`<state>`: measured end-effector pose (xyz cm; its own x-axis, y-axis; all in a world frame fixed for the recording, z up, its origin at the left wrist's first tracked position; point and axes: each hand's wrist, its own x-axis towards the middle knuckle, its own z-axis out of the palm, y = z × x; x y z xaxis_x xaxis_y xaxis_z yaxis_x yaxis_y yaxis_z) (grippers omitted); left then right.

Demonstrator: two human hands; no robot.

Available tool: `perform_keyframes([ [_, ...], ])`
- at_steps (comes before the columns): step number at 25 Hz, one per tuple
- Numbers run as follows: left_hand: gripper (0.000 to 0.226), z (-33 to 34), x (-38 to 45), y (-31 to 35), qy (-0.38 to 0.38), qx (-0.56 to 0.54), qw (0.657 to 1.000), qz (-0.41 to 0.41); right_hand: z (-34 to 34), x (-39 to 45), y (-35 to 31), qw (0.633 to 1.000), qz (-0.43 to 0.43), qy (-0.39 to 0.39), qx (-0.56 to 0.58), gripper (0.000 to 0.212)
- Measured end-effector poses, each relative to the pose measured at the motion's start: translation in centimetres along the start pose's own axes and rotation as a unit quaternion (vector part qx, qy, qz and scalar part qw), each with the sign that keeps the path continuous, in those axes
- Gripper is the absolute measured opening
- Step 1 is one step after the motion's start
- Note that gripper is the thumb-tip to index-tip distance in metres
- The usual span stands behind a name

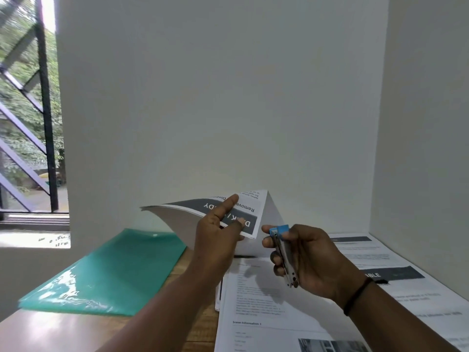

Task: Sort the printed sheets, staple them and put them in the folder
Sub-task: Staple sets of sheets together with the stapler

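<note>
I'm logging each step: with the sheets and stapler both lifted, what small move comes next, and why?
Probably bring the stapler in the right hand onto the near corner of the sheets held by the left hand: the two sit apart, with that corner nearest the stapler.

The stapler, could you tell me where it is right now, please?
In the head view, the stapler is gripped in the right hand, held in the air right of centre, just beside the sheets in the left hand.

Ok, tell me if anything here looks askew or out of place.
The green plastic folder lies skewed on the wooden table, one corner past its left edge. The printed sheets on the table overlap loosely, not squared.
</note>
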<state>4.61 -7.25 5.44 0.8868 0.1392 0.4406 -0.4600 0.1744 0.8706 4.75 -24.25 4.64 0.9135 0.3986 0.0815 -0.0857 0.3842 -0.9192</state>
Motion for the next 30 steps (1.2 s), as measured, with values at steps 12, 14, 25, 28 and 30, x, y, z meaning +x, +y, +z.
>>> perform_keyframes([
  [12,0.045,0.0,-0.2,0.0,-0.016,0.028,0.999,0.032,0.8,0.3,0.6,0.950,-0.083,0.149,-0.261,0.025],
  [14,0.047,0.0,-0.2,-0.2,-0.022,0.040,0.998,0.036,1.0,0.2,0.6,0.969,-0.100,0.109,-0.200,0.031],
  [25,0.055,-0.2,0.1,-0.4,-0.044,0.092,0.995,0.017,-0.2,0.4,0.7,0.983,-0.101,-0.024,-0.150,0.054],
  [28,0.057,-0.3,0.2,-0.4,-0.055,0.102,0.993,0.025,-0.6,0.6,1.0,0.986,-0.096,-0.031,-0.131,0.070],
  [30,0.058,-0.4,0.0,-0.4,-0.069,0.125,0.989,0.044,-0.8,0.5,0.9,0.990,-0.086,-0.025,-0.108,0.068],
])
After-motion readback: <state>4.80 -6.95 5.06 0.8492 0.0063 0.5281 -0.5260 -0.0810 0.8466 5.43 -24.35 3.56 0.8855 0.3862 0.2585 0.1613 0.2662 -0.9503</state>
